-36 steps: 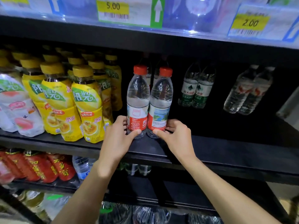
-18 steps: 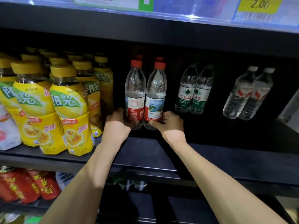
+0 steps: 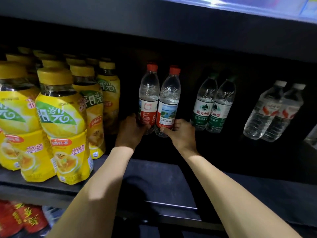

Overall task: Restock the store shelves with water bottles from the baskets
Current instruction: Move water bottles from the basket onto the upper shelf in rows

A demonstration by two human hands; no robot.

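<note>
Head view: my left hand (image 3: 131, 130) curls round the base of the left red-capped water bottle (image 3: 148, 100). My right hand (image 3: 182, 134) pinches the base of the right red-capped water bottle (image 3: 169, 103), thumb in front. Both bottles are upright, touching, well back in the dark shelf (image 3: 163, 177) beside yellow tea bottles (image 3: 61, 121). They look full, thin-walled and slick, so I judge low grips steadiest.

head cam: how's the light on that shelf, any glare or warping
Head view: the shelf recess is in deep shadow, so the left hand gripping a red-capped bottle reads dark, while the forearms nearer the camera are bright; the bright strip top right is blown out; the wide lens leans the white-capped bottles outward.
</note>
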